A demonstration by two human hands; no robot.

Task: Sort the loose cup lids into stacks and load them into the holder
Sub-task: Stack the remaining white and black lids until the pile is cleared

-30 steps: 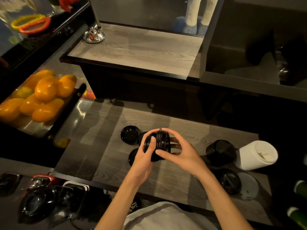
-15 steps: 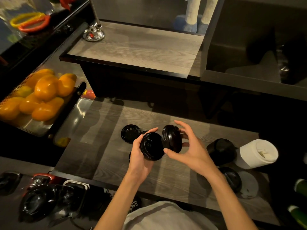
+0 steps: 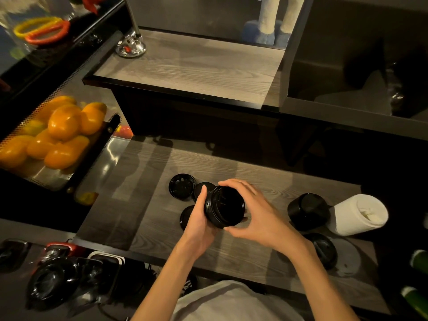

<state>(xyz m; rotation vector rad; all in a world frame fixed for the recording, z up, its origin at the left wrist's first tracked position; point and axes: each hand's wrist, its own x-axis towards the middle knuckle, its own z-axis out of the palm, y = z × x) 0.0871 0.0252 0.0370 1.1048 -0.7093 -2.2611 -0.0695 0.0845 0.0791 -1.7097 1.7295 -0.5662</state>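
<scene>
A stack of black cup lids (image 3: 224, 209) is held above the grey wood counter (image 3: 143, 205) between both hands. My left hand (image 3: 199, 224) grips its left side and my right hand (image 3: 261, 215) wraps its right side and rim. Loose black lids lie on the counter: one upturned lid (image 3: 181, 186) at the left, one (image 3: 201, 187) partly hidden behind my left thumb, one (image 3: 186, 216) under my left hand. Further right are a black lid stack (image 3: 306, 210), a white lid stack (image 3: 357, 214) on its side, a flat black lid (image 3: 325, 250) and a flat pale lid (image 3: 347, 258).
A perforated metal tray (image 3: 92, 172) with orange fruit (image 3: 62, 135) sits at the left. A raised wood shelf (image 3: 192, 66) with a chrome post base (image 3: 130, 46) is behind. Dark glassware (image 3: 51, 281) stands below the counter's front edge. Green bottles (image 3: 416, 297) are at the far right.
Half a second ago each hand held a separate group of lids apart. Now the two groups are pressed together into one stack between both hands.
</scene>
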